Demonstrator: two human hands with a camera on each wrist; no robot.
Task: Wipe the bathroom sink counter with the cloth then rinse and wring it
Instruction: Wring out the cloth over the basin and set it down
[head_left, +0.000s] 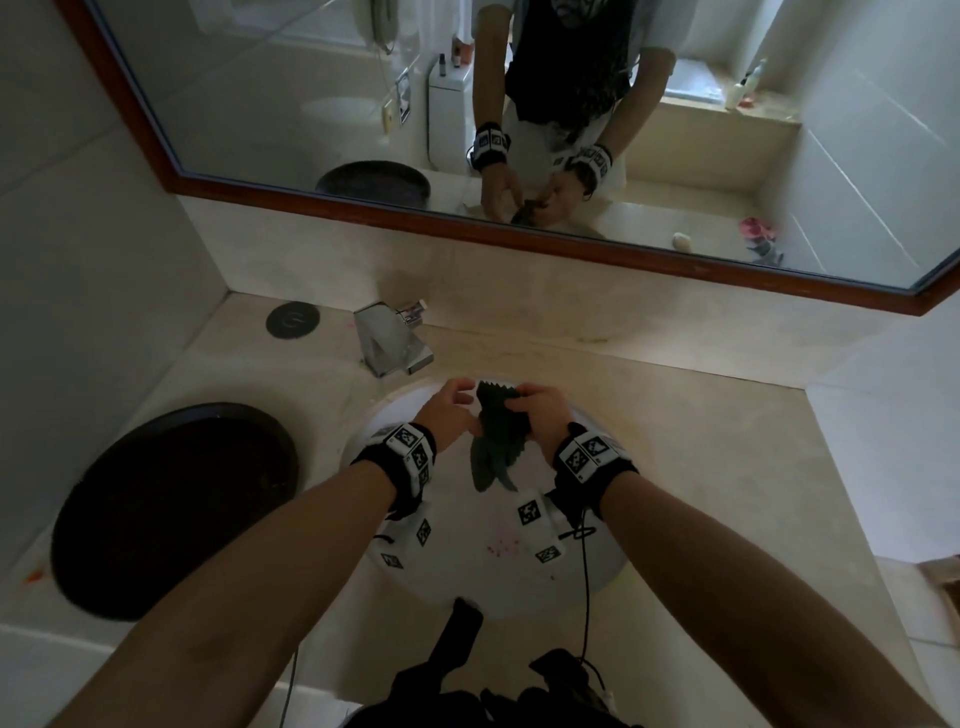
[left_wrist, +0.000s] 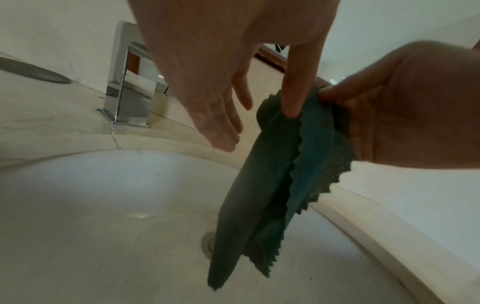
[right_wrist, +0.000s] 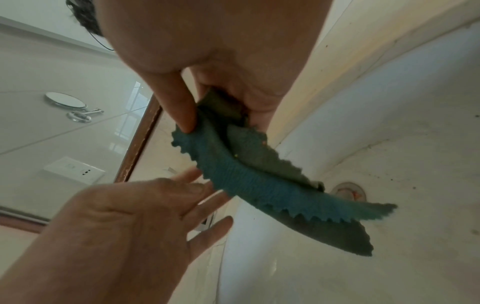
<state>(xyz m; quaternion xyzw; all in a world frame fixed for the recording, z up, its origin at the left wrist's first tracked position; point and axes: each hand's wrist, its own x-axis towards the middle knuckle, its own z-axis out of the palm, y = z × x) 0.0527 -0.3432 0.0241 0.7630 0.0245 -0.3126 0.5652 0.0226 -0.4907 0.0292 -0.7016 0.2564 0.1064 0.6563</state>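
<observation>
A dark teal cloth (head_left: 496, 441) with a zigzag edge hangs bunched over the white sink basin (head_left: 467, 577), its lower end above the drain (left_wrist: 207, 242). My right hand (head_left: 535, 410) grips its top, thumb and fingers pinched round the fabric (right_wrist: 246, 181). My left hand (head_left: 460, 402) is beside it with straight, spread fingers; its thumb touches the cloth (left_wrist: 272, 185) near the top. The chrome faucet (head_left: 392, 343) stands behind and to the left, and no water runs from it.
A large dark round tray (head_left: 171, 509) lies on the beige counter left of the basin, a small black disc (head_left: 292, 320) in the back corner. Bare counter (head_left: 701, 467) stretches to the right. A wood-framed mirror (head_left: 519, 241) hangs behind.
</observation>
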